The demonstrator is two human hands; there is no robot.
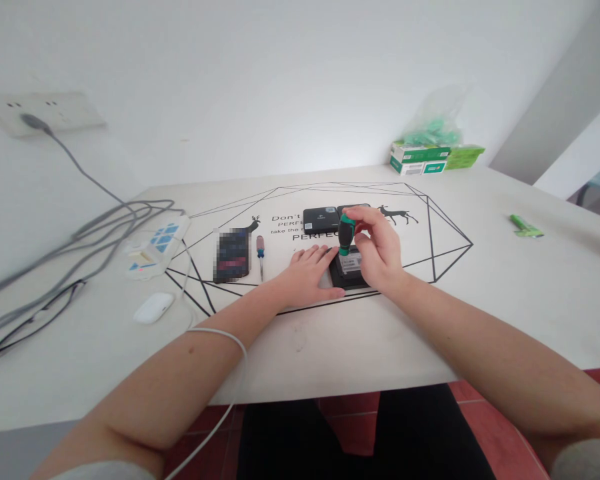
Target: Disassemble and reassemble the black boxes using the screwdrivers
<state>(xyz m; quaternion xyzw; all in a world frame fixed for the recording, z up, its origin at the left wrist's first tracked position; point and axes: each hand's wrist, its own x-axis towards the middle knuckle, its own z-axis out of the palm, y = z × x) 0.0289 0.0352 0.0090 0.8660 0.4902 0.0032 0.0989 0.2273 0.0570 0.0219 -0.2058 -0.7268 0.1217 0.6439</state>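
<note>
A black device with a white label [351, 263] lies on the white table in front of me. Upright over it stands a green and black screwdriver [347, 233], its tip hidden from view. My right hand [380, 250] has its fingers round the top of this screwdriver. Flat at the device's left edge rests my left hand [313, 277], fingers spread, with nothing in it. Just behind are a black square box [321, 220] and a second dark one [357, 207], partly covered by my right hand. A smaller screwdriver [261, 257] lies to the left.
A blurred-out phone-like object [233, 255], a white case [153, 308], a power strip [161, 245], cables and glasses [33, 320] lie left. Green and white boxes [420, 159] stand at the back right, a green object [526, 227] farther right. A white cable crosses my left forearm.
</note>
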